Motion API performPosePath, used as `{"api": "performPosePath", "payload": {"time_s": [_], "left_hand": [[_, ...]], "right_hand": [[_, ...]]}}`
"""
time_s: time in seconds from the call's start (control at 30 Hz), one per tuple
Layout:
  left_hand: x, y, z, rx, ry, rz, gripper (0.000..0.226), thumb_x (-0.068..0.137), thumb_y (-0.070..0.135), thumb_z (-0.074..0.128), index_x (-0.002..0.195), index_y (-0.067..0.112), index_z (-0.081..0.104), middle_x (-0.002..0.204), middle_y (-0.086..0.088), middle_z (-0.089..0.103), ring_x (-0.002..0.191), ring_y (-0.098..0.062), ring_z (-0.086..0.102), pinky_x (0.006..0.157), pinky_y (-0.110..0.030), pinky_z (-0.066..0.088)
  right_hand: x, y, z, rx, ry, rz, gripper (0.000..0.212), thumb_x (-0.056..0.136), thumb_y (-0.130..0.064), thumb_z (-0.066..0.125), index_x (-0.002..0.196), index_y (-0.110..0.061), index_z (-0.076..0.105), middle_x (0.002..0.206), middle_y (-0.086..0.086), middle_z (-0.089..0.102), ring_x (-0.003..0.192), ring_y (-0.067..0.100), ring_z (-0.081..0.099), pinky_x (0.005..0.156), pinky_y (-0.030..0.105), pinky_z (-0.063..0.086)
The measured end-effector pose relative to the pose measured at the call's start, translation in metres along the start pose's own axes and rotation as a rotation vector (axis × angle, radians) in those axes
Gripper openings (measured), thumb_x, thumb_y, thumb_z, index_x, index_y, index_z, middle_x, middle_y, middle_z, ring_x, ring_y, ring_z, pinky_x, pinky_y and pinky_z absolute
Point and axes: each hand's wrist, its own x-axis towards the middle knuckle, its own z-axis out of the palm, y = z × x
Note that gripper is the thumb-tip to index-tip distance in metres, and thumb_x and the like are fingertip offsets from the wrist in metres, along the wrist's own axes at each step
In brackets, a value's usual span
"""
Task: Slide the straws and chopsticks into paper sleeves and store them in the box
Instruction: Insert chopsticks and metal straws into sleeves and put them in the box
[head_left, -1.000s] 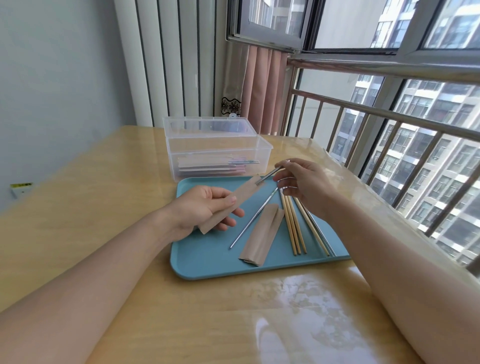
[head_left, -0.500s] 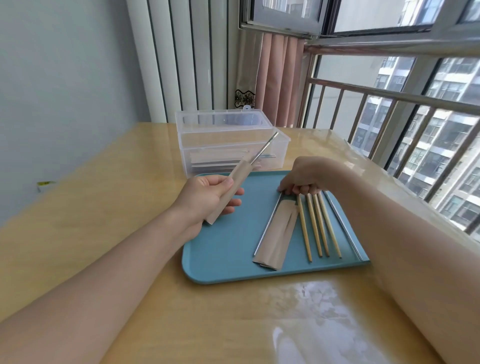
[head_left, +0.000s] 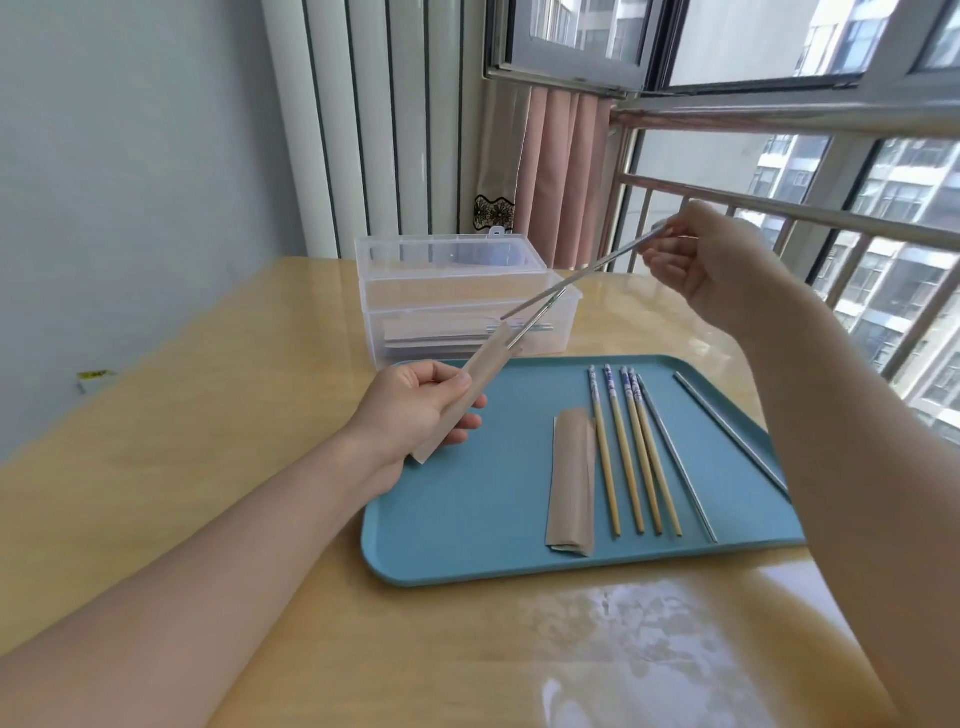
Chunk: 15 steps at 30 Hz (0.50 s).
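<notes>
My right hand pinches upper end of metal straw, raised above table. Straw long axis slopes down-left toward paper sleeve; lower tip near sleeve mouth, just beside straw already seated there. My left hand grips sleeve mid-length, mouth tilted up-right toward right hand. Judgement: next move is push along that axis. Tray below carries spare sleeves, chopsticks, two straws. Box behind tray, open, holds filled sleeves.

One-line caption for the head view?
Left hand holds a paper sleeve while right hand feeds a metal straw in.
</notes>
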Motion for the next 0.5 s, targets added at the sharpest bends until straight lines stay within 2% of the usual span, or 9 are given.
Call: {"api": "performPosePath", "payload": {"time_s": [0.17,0.33,0.5], "left_hand": [[0.0016,-0.0002,-0.0001,-0.024,-0.002,0.002,0.014,0.098,0.019,0.064,0.096,0.007,0.069,0.086,-0.006,0.076,0.067,-0.013,0.070,0.057,-0.023,0.056],[0.0010,0.0000,-0.0005,-0.023,-0.022,0.012,0.012,0.097,0.020,0.065,0.095,0.009,0.070,0.087,-0.006,0.076,0.069,-0.013,0.071,0.058,-0.023,0.056],[0.0000,0.0007,-0.0010,0.005,-0.051,0.022,0.011,0.096,0.020,0.065,0.093,0.012,0.072,0.089,-0.005,0.077,0.070,-0.012,0.070,0.058,-0.022,0.056]], "right_hand": [[-0.0002,0.0034,-0.0001,-0.104,0.075,-0.103,0.022,0.094,-0.005,0.047,0.079,0.000,0.063,0.068,0.013,0.065,0.049,0.015,0.062,0.048,0.020,0.054],[0.0023,0.0055,-0.0015,-0.159,0.071,-0.137,0.017,0.094,-0.005,0.050,0.086,-0.001,0.064,0.070,0.014,0.065,0.051,0.017,0.064,0.049,0.022,0.054],[0.0003,0.0087,-0.0005,-0.204,0.012,-0.064,0.018,0.095,-0.002,0.049,0.087,0.000,0.065,0.067,0.011,0.066,0.051,0.015,0.064,0.048,0.022,0.053]]}}
